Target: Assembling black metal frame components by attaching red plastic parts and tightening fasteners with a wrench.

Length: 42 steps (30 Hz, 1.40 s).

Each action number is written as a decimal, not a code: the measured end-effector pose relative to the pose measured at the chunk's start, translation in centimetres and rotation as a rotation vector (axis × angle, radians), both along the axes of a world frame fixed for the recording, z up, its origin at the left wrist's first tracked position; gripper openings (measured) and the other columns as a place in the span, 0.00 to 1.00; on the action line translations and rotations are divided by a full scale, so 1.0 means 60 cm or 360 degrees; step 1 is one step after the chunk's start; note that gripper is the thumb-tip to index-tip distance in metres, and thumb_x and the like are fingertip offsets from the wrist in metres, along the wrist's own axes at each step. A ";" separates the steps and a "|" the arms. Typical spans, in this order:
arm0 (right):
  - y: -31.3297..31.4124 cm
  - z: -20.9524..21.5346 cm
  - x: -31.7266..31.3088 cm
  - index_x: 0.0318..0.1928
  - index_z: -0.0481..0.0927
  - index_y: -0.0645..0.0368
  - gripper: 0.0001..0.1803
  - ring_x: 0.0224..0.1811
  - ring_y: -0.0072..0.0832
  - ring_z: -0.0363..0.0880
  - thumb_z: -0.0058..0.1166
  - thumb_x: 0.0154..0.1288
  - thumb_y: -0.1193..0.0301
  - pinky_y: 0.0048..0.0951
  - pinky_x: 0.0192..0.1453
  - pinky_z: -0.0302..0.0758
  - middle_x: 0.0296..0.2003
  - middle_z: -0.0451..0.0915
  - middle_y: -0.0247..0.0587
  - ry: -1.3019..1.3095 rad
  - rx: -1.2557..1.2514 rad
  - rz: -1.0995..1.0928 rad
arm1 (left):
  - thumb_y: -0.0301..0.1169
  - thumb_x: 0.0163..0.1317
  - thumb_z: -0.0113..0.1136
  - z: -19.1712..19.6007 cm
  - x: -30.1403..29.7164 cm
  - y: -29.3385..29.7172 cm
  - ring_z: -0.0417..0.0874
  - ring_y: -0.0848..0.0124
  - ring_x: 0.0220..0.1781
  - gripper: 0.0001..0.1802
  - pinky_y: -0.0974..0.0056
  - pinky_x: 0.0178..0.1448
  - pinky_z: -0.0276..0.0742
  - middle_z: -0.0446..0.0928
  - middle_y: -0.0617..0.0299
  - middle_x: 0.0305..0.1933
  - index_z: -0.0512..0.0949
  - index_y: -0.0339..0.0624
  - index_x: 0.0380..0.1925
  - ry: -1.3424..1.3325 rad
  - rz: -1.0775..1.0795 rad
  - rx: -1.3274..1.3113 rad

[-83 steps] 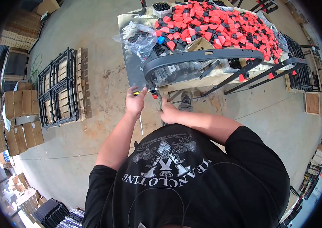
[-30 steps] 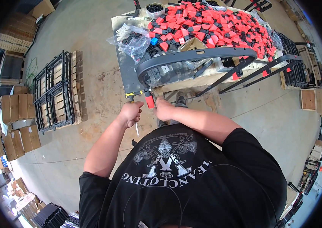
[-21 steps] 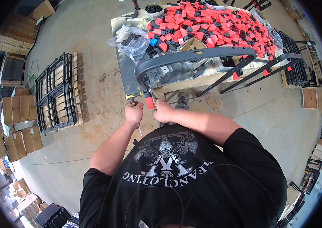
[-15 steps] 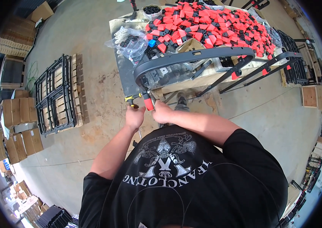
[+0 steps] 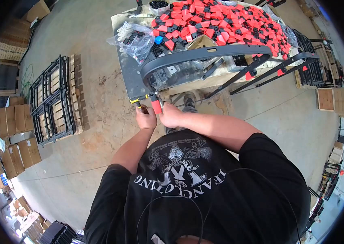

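Observation:
My left hand [image 5: 146, 118] is closed round the handle of a yellow-and-black hand tool [image 5: 138, 100]. Its crosswise head points at the lower end of a dark curved tubular frame [image 5: 180, 59]. A red-and-black plastic piece [image 5: 156, 106] sits at that end of the frame. Close against the red piece, my right hand [image 5: 171, 115] is closed; a grey metal part shows at its fingers, but what it grips is partly hidden. The frame arches up and rests against the table's near side.
A table [image 5: 128, 77] carries a large heap of red-and-black plastic pieces [image 5: 220, 24], a clear plastic bag [image 5: 137, 49] and a tub of small black parts [image 5: 158, 5]. More dark frames [image 5: 277, 73] lean at right. Left, frames [image 5: 54, 99] lie on a pallet; cardboard boxes [image 5: 17, 122] stand beyond.
My left hand has turned slightly and its forearm has swung inward, with the tool's handle still in its grip. The whole view has shifted a little; my right hand stays by the red piece.

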State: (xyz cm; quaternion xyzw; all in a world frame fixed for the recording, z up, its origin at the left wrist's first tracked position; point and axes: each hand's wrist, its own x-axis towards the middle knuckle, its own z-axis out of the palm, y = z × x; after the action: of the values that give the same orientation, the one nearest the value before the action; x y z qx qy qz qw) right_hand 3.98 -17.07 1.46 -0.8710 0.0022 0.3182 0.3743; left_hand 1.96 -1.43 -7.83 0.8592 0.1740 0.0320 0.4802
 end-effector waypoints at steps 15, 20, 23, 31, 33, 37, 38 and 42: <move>-0.176 -0.105 -0.054 0.48 0.69 0.65 0.12 0.25 0.32 0.79 0.51 0.66 0.75 0.36 0.23 0.75 0.29 0.77 0.44 0.0256 0.0643 -0.1316 | 0.27 0.59 0.70 0.097 0.057 0.009 0.73 0.81 0.25 0.08 0.68 0.29 0.67 0.78 0.73 0.30 0.81 0.44 0.37 0.0229 0.0214 -0.1088; -0.301 -0.106 -0.147 0.43 0.70 0.65 0.09 0.20 0.33 0.77 0.52 0.63 0.78 0.38 0.21 0.72 0.24 0.75 0.45 0.0270 0.0723 -0.1597 | 0.26 0.54 0.74 0.081 0.066 -0.002 0.78 0.79 0.33 0.17 0.68 0.36 0.71 0.82 0.68 0.38 0.81 0.42 0.44 -0.0008 0.0217 -0.1028; -0.326 -0.089 -0.181 0.39 0.71 0.64 0.06 0.19 0.33 0.77 0.52 0.62 0.78 0.38 0.21 0.72 0.23 0.75 0.45 0.0269 0.0610 -0.1702 | 0.32 0.58 0.72 0.069 0.069 0.039 0.74 0.78 0.23 0.12 0.66 0.26 0.66 0.76 0.72 0.28 0.82 0.46 0.41 0.0386 0.0448 -0.1215; -0.370 -0.052 -0.158 0.39 0.80 0.65 0.09 0.29 0.36 0.82 0.55 0.65 0.71 0.41 0.34 0.76 0.26 0.80 0.45 -0.0071 -0.0013 -0.1395 | 0.34 0.66 0.60 -0.006 -0.052 0.172 0.73 0.75 0.25 0.12 0.62 0.28 0.69 0.76 0.63 0.27 0.79 0.34 0.37 0.0583 0.0079 -0.0377; -0.397 -0.050 -0.156 0.40 0.83 0.65 0.12 0.34 0.38 0.82 0.58 0.65 0.67 0.41 0.42 0.76 0.28 0.82 0.49 -0.0087 0.0512 -0.1379 | 0.32 0.70 0.57 0.097 -0.071 0.093 0.76 0.75 0.30 0.14 0.61 0.34 0.73 0.77 0.62 0.27 0.80 0.28 0.42 0.0368 -0.0310 -0.0295; -0.406 0.004 -0.129 0.61 0.77 0.62 0.26 0.33 0.28 0.79 0.61 0.68 0.59 0.35 0.38 0.76 0.34 0.81 0.43 -0.0714 0.0319 -0.0919 | 0.30 0.72 0.60 0.314 -0.058 -0.057 0.74 0.81 0.26 0.12 0.68 0.30 0.71 0.76 0.65 0.24 0.81 0.31 0.46 0.0443 -0.0726 -0.0318; -0.407 0.036 -0.118 0.61 0.77 0.62 0.26 0.33 0.28 0.79 0.61 0.68 0.59 0.35 0.38 0.76 0.34 0.81 0.43 -0.0715 0.0334 -0.0911 | 0.30 0.71 0.62 0.337 -0.044 -0.097 0.74 0.81 0.24 0.12 0.69 0.29 0.70 0.77 0.66 0.24 0.81 0.32 0.47 0.0415 -0.0776 -0.0358; -0.421 0.134 -0.083 0.71 0.67 0.57 0.34 0.32 0.19 0.74 0.62 0.70 0.56 0.24 0.31 0.71 0.36 0.77 0.33 0.0011 0.1134 -0.0768 | 0.28 0.71 0.61 0.394 0.019 -0.294 0.76 0.79 0.22 0.14 0.68 0.27 0.73 0.78 0.66 0.24 0.80 0.31 0.52 0.0245 -0.0995 -0.0362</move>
State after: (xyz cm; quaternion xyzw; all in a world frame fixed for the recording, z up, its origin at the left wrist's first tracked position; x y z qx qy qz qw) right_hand -1.00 -42.34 9.48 -0.6609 0.0971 0.2053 0.7153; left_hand 3.09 -19.08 15.82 0.8118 -0.0597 -0.2012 0.5449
